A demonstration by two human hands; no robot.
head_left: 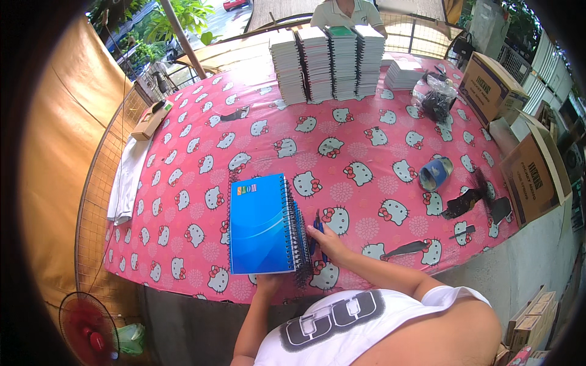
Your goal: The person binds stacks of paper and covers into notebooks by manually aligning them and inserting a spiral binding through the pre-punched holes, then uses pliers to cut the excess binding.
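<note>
A stack of blue-covered spiral notebooks (259,222) lies on the table in front of me, its black coil bindings along both sides. At its near edge is my left hand (269,282), with the fingers hidden by the stack. Just right of the bindings, my right hand (329,245) is closed around a small pair of blue-handled pliers (314,239). The dark tip of the pliers points away from me, close to the coils. Whether the tip touches a coil cannot be made out.
A pink table cover (183,158) has cartoon cat faces. Tall notebook stacks (321,64) stand at the far side, a person (348,13) behind them. To the right are a blue tape roll (435,173), a plastic bag of black coils (436,104) and cardboard boxes (532,177).
</note>
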